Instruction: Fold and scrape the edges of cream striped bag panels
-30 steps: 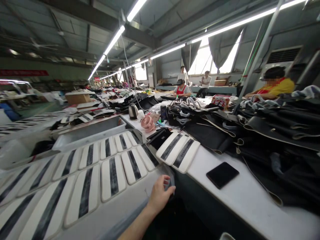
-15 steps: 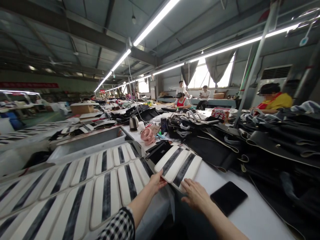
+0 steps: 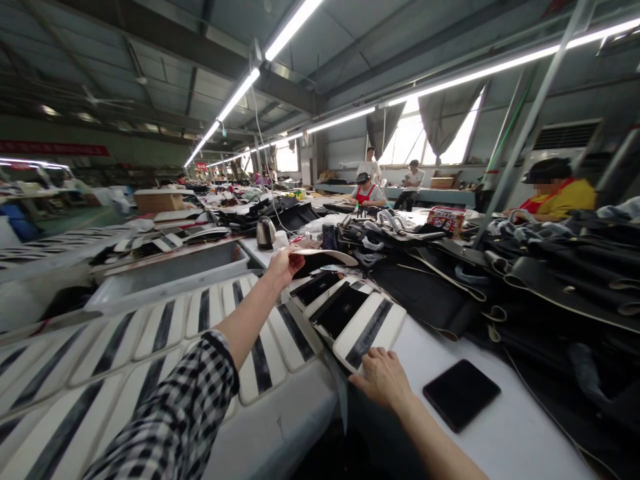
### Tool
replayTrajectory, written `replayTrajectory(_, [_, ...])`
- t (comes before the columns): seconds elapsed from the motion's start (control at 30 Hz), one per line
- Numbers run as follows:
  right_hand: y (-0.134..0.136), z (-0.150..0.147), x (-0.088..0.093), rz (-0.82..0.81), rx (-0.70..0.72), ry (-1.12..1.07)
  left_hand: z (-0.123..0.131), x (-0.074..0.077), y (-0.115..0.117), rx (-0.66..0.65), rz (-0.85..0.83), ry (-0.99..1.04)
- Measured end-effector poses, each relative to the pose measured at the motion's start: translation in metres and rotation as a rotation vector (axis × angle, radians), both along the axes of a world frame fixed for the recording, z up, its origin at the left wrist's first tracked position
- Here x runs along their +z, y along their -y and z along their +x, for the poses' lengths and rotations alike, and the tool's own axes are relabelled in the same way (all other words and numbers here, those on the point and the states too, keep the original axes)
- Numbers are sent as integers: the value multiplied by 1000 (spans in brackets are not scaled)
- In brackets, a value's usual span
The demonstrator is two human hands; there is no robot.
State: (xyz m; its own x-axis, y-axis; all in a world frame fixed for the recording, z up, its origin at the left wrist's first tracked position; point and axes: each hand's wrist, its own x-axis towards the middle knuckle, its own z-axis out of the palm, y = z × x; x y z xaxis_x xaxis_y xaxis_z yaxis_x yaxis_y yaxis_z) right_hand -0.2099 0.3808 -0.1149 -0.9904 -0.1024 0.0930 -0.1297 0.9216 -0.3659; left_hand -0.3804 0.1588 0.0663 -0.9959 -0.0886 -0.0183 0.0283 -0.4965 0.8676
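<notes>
My left hand (image 3: 284,264) is raised above the table and pinches the edge of a white padded panel (image 3: 325,255), which it holds flat in the air. My right hand (image 3: 383,377) rests with curled fingers on the near edge of another white panel with a black stripe (image 3: 373,327) lying on the table corner. Black flat pieces (image 3: 343,308) lie uncovered beside that panel where the lifted one was.
Rows of white, black-striped panels (image 3: 150,333) cover the left table. A black phone-like slab (image 3: 461,393) lies on the white table (image 3: 500,440) at right. Piles of black leather pieces (image 3: 550,280) fill the right side. Several other people sit and stand farther back.
My left hand has lifted the top white panel off the small stack and raised it. My right hand slid slightly to the stack's near edge.
</notes>
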Motion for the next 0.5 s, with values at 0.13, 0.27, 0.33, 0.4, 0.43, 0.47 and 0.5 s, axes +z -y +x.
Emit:
replayTrajectory(0.13, [-5, -4, 13, -223, -97, 51, 71, 2, -10, -33, -61, -231])
replayTrajectory(0.27, [-14, 16, 52, -919, -113, 117, 179, -43, -26, -98, -195, -369])
replayTrajectory(0.33, [-18, 39, 75, -1410, -119, 174, 231, -71, -35, -178, -264, -335])
replayTrajectory(0.4, [-26, 67, 93, -1648, -204, 196, 274, -96, -42, -381, -299, -297])
replayTrajectory(0.43, [-31, 81, 99, -1671, -267, 183, 291, -105, -43, -506, -290, -275])
replayTrajectory(0.47, [-38, 96, 103, -1664, -324, 162, 305, -113, -44, -661, -293, -252])
replayTrajectory(0.5, [-45, 112, 106, -1638, -368, 134, 315, -118, -43, -833, -298, -223])
